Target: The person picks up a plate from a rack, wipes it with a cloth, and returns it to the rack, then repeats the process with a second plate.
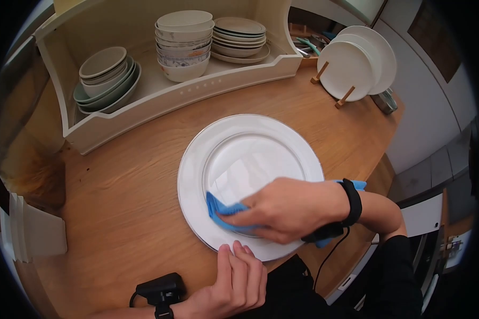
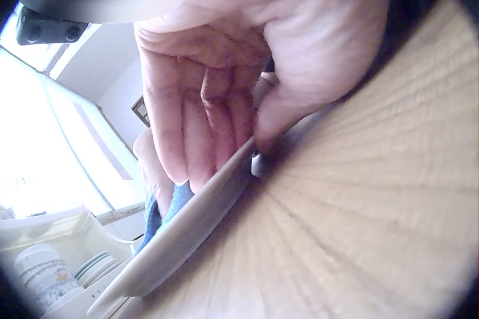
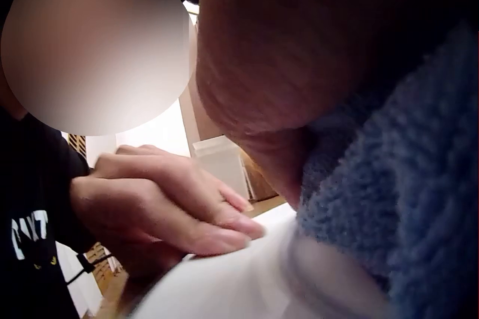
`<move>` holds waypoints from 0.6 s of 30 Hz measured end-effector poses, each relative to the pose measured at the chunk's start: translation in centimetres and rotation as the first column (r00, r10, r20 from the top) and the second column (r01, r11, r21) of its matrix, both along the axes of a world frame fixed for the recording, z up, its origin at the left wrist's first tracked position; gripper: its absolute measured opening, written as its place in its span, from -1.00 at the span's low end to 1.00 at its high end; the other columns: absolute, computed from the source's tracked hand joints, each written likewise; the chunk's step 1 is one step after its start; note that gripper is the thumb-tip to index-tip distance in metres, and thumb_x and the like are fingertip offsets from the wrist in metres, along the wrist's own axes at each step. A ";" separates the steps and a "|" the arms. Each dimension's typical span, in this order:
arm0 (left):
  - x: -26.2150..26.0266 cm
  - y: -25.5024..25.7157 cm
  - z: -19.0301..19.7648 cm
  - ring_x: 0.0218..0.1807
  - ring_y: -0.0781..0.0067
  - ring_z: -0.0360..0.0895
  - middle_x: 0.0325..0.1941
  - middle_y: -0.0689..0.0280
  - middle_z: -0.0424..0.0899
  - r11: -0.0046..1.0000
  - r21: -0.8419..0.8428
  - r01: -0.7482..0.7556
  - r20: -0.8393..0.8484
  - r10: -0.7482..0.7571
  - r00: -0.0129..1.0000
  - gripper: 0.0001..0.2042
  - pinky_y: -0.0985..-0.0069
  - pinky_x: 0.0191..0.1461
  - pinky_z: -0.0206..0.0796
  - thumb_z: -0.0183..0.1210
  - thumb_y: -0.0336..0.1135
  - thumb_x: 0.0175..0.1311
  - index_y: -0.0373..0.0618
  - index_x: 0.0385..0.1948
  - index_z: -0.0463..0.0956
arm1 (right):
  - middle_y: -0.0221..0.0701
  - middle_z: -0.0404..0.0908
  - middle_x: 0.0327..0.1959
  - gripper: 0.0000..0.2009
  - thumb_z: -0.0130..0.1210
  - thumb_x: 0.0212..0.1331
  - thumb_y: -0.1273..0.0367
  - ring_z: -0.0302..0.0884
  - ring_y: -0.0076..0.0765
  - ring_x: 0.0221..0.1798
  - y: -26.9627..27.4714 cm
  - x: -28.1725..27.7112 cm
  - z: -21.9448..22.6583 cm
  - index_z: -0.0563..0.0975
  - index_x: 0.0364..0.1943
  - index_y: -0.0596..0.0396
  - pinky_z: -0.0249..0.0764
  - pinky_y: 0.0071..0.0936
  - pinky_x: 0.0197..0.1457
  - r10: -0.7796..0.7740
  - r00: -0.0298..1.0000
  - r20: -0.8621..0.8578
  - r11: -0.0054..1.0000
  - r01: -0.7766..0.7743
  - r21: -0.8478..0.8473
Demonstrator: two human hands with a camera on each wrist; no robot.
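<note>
One large white plate (image 1: pixel 250 154) lies face up on the bench (image 1: pixel 117 196), beneath the right hand (image 1: pixel 290 210) and just beyond the left hand (image 1: pixel 234 282). The right hand is closed around one blue cloth (image 1: pixel 223 208), pressing it to the plate; more of the cloth shows past the wrist. The left hand is partly closed on the near rim, fingers bent over the top and thumb at the edge. Each wrist wears one black strap.

Well beyond both hands, one cream shelf unit (image 1: pixel 162 101) holds three stacks: bowls (image 1: pixel 104 80) at left, patterned bowls (image 1: pixel 183 48) in the middle, flat dishes (image 1: pixel 239 40) at right. Far to the right hand's upper right, at least two white plates (image 1: pixel 346 69) stand on edge behind two wooden pegs (image 1: pixel 346 97). Nested pale containers (image 1: pixel 37 228) sit well left of the left hand.

The bench is brown, grained wood; pale cabinets (image 1: pixel 420 80) stand past its right edge. The plate is round, glossy, with a wide rim and fine dark edge line. The cloth is fluffy and looped.
</note>
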State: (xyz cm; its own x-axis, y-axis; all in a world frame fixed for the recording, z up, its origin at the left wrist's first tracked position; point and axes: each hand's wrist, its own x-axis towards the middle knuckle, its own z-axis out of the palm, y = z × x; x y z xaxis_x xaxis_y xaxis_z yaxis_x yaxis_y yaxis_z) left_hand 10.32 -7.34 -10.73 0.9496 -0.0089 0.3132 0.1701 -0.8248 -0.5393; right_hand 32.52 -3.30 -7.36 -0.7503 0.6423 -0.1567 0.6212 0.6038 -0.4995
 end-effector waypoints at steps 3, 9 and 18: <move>0.0 -0.2 -0.1 -0.40 0.19 0.68 -0.38 -0.03 0.72 1.000 -0.001 0.007 0.023 -0.007 1.000 -0.79 0.30 -0.10 0.64 0.13 -0.41 0.12 -0.41 -0.42 0.68 | -0.21 0.53 -0.43 -0.46 0.17 0.16 0.44 0.59 0.02 -0.42 -1.2 -0.2 0.9 0.49 0.31 0.00 0.50 -0.13 -0.36 0.006 1.000 0.015 1.000 -0.006 -0.024; -0.1 -0.4 -0.7 -0.41 0.19 0.69 -0.39 -0.03 0.73 1.000 -0.006 -0.007 0.030 0.008 1.000 -0.78 0.31 -0.10 0.65 0.14 -0.40 0.13 -0.41 -0.41 0.68 | -0.30 0.52 -0.41 -0.40 0.16 0.11 0.46 0.60 -0.12 -0.40 0.6 -0.3 0.8 0.53 0.34 -0.22 0.52 -0.20 -0.37 -0.062 0.978 0.199 0.979 0.021 0.201; 0.2 -0.7 -0.3 -0.43 0.17 0.69 -0.43 -0.03 0.73 0.999 -0.014 -0.030 0.023 0.030 0.999 -0.69 0.24 -0.13 0.66 0.13 -0.30 0.29 -0.45 -0.42 0.69 | -0.22 0.67 -0.32 -0.46 0.05 0.15 0.48 0.67 -0.02 -0.26 4.5 3.2 1.1 0.61 0.25 -0.31 0.55 -0.13 -0.25 -0.364 0.881 0.303 0.891 0.234 0.390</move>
